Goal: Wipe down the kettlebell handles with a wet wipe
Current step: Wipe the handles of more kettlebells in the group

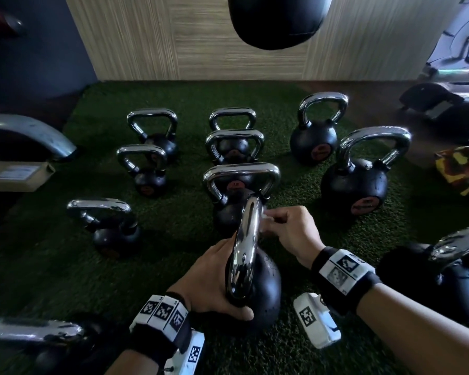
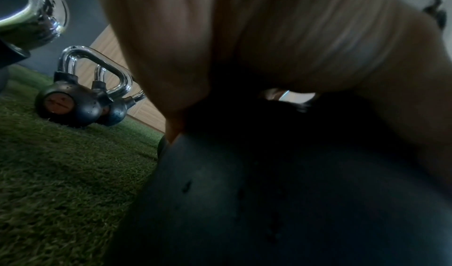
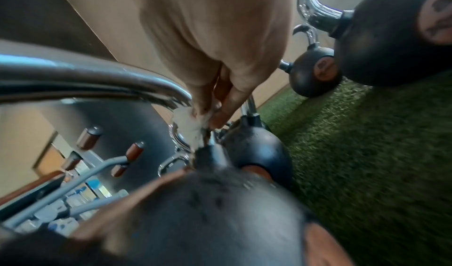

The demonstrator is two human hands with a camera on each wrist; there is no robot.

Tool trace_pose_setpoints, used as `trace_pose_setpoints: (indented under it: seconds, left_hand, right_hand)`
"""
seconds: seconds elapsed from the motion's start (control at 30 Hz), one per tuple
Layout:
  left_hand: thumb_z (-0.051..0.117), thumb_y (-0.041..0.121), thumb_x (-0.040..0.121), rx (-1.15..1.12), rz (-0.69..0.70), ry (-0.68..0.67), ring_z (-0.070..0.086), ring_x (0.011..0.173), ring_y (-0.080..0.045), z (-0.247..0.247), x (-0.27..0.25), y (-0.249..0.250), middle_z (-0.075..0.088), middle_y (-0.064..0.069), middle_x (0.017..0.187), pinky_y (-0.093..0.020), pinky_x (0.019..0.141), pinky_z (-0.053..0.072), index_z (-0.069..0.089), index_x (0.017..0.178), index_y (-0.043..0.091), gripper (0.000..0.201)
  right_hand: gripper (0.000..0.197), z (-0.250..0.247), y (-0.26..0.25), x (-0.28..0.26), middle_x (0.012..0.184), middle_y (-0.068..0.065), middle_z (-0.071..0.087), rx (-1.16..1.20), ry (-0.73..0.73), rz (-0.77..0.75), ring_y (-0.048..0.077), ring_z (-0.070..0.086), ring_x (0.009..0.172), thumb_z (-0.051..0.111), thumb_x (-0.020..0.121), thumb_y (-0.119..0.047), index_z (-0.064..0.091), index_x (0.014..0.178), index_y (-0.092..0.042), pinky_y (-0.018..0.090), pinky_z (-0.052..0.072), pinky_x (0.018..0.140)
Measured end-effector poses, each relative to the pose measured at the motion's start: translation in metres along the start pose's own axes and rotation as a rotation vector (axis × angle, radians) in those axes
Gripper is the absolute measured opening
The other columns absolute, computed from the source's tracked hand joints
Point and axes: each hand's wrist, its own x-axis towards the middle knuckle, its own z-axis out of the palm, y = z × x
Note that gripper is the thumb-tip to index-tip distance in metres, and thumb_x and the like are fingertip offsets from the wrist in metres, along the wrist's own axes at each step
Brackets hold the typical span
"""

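Centrally, the left hand (image 1: 211,277) cups a round black kettlebell (image 1: 260,288) on green turf (image 1: 173,226), while at twelve o'clock the right hand (image 1: 290,231) pinches a crumpled white wipe (image 3: 188,123) (damp-looking) against its curved chrome handle (image 1: 245,247).

green turf mat (image 1: 173,226) covers the floor, wood wall panel behind at top; kettlebells (image 1: 229,146) stand on it in rough rows across mid frame, bigger ones (image 1: 355,182) at right, one (image 1: 110,231) tilted at left; camo bag (image 1: 460,169) at right edge, flat tan box (image 1: 16,175) at left edge
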Motion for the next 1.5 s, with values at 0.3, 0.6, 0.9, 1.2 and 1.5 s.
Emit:
trace_pose_setpoints:
  seconds: [0.3,0.6,0.9,1.2,1.5]
  left_hand:
    - [0.098,0.057,0.049,-0.082,0.021,0.003,0.050,0.136,-0.009,-0.005,0.007,0.000,0.052,0.014,0.143,-0.044,0.115,0.043,0.039,0.145,0.038,0.115]
    - [0.101,0.045,0.048,-0.151,-0.034,-0.035,0.052,0.134,-0.007,-0.010,0.007,-0.003,0.054,0.009,0.142,-0.040,0.115,0.044,0.039,0.135,0.050,0.107]
    - [0.100,0.048,0.048,-0.151,-0.032,-0.057,0.053,0.131,-0.005,-0.012,0.008,-0.005,0.056,0.009,0.138,-0.038,0.114,0.045,0.044,0.134,0.047,0.102]
    - [0.101,0.048,0.052,-0.161,0.010,-0.043,0.061,0.116,-0.001,-0.011,0.009,-0.014,0.063,0.013,0.120,-0.039,0.108,0.050,0.051,0.129,0.050,0.091]
    - [0.100,0.044,0.057,-0.173,-0.013,-0.077,0.064,0.106,-0.010,-0.008,0.007,-0.016,0.064,0.007,0.109,-0.033,0.095,0.053,0.062,0.113,0.041,0.068]
  right_hand:
    - [0.019,-0.012,-0.021,0.006,0.097,0.003,0.081,-0.128,0.071,-0.297,-0.002,0.066,0.077,0.083,0.086,-0.011,0.083,0.105,-0.011,0.002,0.045,0.072]
    - [0.021,-0.026,-0.047,-0.039,0.101,-0.004,0.076,-0.194,0.020,-0.724,0.002,0.071,0.093,0.079,0.087,-0.005,0.082,0.107,-0.010,0.011,0.054,0.087]
    - [0.019,-0.034,-0.061,-0.034,0.093,-0.002,0.074,-0.203,-0.095,-0.675,0.006,0.070,0.083,0.084,0.085,-0.011,0.084,0.103,-0.015,0.013,0.052,0.074]
    - [0.012,-0.020,-0.054,-0.078,0.082,-0.003,0.079,0.188,-0.115,-0.280,0.013,0.074,0.075,0.089,0.079,-0.015,0.083,0.089,-0.019,0.032,0.061,0.072]
    - [0.018,-0.008,-0.033,-0.105,0.086,-0.003,0.081,0.168,-0.236,-0.154,0.014,0.078,0.082,0.093,0.073,-0.009,0.081,0.079,-0.021,0.034,0.063,0.082]
